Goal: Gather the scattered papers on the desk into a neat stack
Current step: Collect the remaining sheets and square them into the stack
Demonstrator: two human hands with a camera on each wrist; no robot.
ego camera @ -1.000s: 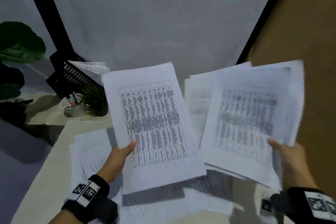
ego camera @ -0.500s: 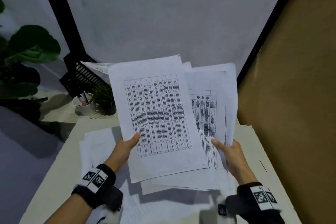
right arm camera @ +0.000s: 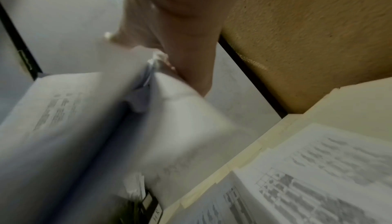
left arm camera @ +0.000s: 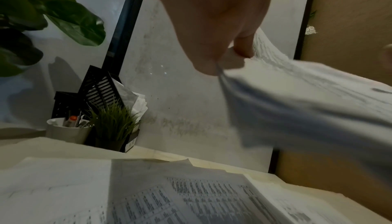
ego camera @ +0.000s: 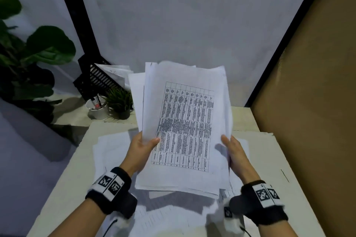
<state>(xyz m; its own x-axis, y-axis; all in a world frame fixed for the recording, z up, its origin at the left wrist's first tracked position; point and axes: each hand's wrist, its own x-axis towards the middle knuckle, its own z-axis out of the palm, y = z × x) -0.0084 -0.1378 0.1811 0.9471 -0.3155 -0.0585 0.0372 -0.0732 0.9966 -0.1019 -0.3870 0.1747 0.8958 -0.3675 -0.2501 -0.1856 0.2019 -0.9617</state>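
A bundle of white papers [ego camera: 185,125] with a printed table on top is held upright above the desk in the head view. My left hand [ego camera: 143,145] grips its left edge, thumb on the front. My right hand [ego camera: 230,146] grips the right edge, thumb over the sheets. The left wrist view shows my left hand [left arm camera: 224,59] pinching the bundle [left arm camera: 307,101]. Seen from the right wrist, my right hand [right arm camera: 161,61] holds the blurred sheets [right arm camera: 89,113]. More printed papers [ego camera: 113,150] lie flat on the desk [ego camera: 269,159] below, seen also as loose sheets [left arm camera: 169,197] and as papers [right arm camera: 307,177].
At the back left stand a black slatted tray [ego camera: 96,79] holding sheets, a white cup [ego camera: 97,110] of pens and a small potted plant [ego camera: 120,102]. A large leafy plant [ego camera: 34,54] is at far left. A brown wall [ego camera: 317,82] borders the desk's right side.
My two hands have come together, merging the left sheet and the right bundle into one bundle. The sheets now overlap closely in the middle instead of being held apart.
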